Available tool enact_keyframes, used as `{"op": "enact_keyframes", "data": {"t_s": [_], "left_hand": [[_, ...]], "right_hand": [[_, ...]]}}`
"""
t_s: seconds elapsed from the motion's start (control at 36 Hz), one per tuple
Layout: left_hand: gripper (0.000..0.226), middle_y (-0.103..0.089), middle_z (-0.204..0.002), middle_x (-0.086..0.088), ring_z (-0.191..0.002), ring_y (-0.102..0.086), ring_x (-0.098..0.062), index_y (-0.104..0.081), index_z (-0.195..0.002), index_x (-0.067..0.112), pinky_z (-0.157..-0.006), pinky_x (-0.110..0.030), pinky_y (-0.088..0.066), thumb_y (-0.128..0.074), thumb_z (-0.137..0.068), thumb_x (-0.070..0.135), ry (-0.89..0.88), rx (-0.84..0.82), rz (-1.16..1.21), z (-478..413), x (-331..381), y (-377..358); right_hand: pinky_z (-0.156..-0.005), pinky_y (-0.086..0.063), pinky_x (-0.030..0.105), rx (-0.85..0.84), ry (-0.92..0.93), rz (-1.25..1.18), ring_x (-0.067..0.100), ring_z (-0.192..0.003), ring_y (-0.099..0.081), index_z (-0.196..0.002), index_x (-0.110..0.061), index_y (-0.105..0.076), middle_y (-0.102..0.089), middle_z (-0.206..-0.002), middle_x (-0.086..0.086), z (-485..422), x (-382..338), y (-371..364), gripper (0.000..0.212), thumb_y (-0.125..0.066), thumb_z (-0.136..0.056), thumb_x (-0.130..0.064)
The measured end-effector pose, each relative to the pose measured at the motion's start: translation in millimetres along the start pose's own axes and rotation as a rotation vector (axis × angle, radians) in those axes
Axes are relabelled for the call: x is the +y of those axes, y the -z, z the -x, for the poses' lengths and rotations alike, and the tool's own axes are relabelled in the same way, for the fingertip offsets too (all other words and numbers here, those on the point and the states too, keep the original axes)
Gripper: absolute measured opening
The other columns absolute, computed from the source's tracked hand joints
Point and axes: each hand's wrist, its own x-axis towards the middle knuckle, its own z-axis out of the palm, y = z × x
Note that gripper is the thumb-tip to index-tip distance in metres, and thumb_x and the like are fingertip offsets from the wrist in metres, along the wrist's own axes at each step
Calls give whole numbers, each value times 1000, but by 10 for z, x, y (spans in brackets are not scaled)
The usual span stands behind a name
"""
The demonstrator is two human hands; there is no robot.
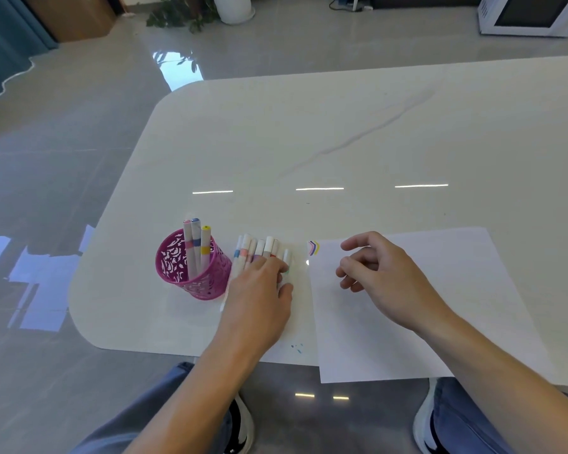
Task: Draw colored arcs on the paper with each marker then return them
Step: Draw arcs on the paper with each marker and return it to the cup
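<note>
Several markers [259,249] in a row on counter [341,142], between cup [177,273] and paper [440,306], long axes pointing away from the body. Left grip [259,290] on their near ends, fingers curled over; cannot tell whether pinching one. Right grip [381,273] loose and empty, hovering over paper, just right of the row. Nearer by far: left. Arcs [313,248] at paper's far-left corner.

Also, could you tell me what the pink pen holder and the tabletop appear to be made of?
Pink pen holder: probably painted sheet metal, though plastic is possible; its thin wall is pierced in a leafy openwork pattern. Tabletop: polished stone or a marble-look slab, glossy; white with grey veins and sharp reflections of lights.
</note>
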Motion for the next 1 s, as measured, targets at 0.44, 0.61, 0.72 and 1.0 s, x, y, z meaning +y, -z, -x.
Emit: {"op": "enact_keyframes", "data": {"t_s": [0.44,0.61,0.72,1.0], "left_hand": [[21,-59,-111,2,-96,-56,-16,-54,-117,18,-75,-24,-39,-51,-100,30,-12,-22,-231,-27,123,-229],[18,-60,-96,5,-77,-50,-13,-59,-109,18,-67,-21,-31,-48,-99,27,-3,2,-202,-57,127,-208],[23,-61,-86,12,-74,-52,-9,-65,-113,22,-68,-21,-36,-54,-94,29,22,53,-26,-55,131,-189],[54,-72,-85,12,-81,-70,-4,-47,-136,38,-75,-24,-58,-72,-88,38,68,-72,750,-55,251,-193]], "right_hand": [[-86,-61,43,-10,0,42,4,-78,-74,-106,-32,-61,-76,-87,-14,9,-17,17,11,-61,-100,-23],[-85,-61,42,-22,1,57,4,-79,-74,-103,-33,-62,-75,-88,-15,14,-20,16,11,-62,-99,-23],[-85,-61,42,-32,5,83,5,-77,-74,-99,-31,-66,-75,-88,-8,3,-21,-8,9,-64,-98,-23],[-88,-59,34,-146,53,51,3,-88,-74,-105,-36,-74,-77,-92,-16,-14,-5,-60,20,-55,-106,-41]]}}
